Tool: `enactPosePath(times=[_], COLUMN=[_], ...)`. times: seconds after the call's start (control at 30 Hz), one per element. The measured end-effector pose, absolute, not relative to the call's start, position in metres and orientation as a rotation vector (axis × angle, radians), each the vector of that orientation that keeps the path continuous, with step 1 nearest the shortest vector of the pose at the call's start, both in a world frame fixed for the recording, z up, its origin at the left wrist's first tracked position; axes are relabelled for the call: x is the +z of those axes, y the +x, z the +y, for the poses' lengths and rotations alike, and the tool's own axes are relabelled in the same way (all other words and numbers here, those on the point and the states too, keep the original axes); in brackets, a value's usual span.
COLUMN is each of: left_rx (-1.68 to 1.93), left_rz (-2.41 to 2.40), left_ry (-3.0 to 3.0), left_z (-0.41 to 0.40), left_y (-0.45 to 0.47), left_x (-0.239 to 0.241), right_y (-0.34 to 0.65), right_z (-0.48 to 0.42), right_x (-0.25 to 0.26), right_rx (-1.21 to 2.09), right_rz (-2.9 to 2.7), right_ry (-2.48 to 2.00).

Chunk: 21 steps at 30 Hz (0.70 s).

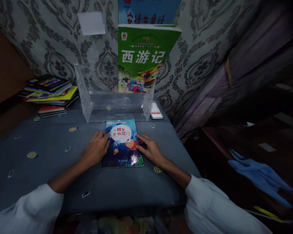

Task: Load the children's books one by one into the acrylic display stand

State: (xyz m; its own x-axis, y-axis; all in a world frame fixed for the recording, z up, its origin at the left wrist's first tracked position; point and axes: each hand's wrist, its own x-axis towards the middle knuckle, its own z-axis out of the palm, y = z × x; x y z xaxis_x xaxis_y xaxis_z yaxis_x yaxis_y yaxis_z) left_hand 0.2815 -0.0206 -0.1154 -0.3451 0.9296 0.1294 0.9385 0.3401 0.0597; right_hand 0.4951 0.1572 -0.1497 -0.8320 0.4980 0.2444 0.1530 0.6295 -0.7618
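Observation:
A blue children's picture book (pixel 122 156) with a red fish on its cover lies face up on the cloth-covered table. My left hand (pixel 97 147) holds its left edge, fingers curled against the side. On the opposite edge my right hand (pixel 151 150) grips the book with thumb and fingertips; the tips' undersides are hidden. Just behind the book stands a clear acrylic book stand (pixel 117 114). A green book (pixel 143 42) with a white title is propped upright in it, and a blue book (pixel 148 8) shows above and behind the green one.
A stack of books (pixel 51 94) sits at the table's far left. A phone-like object (pixel 156 111), partly pixelated, lies beside the stand. White paper (pixel 92 23) is on the patterned wall covering. Beyond the right table edge lies a blue cloth (pixel 258 172), with a tied curtain (pixel 210 87) behind.

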Motion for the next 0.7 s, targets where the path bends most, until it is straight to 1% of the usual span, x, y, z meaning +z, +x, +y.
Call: enactPosePath(times=[0.2, 0.3, 0.37, 0.53, 0.7], left_rx=[-0.051, -0.016, -0.047, -0.209, -0.289], left_rz=[-2.555, -2.483, -2.426, -2.42, -2.361], left_ry=[-1.752, -1.762, -1.788, -1.755, -1.743], left_z=[-0.009, 0.007, 0.018, 0.032, 0.03], left_y=[0.272, 0.263, 0.256, 0.245, 0.243], left_x=[-0.097, -0.093, -0.096, -0.121, -0.134], right_y=[0.494, 0.493, 0.491, 0.472, 0.42], right_z=[0.163, 0.167, 0.169, 0.163, 0.146], right_x=[-0.152, -0.153, -0.155, -0.153, -0.143], right_rx=[1.058, 1.006, 0.926, 0.607, 0.54], right_rz=[-2.454, -2.497, -2.531, -2.579, -2.681], right_ry=[-0.479, -0.476, -0.483, -0.475, -0.205])
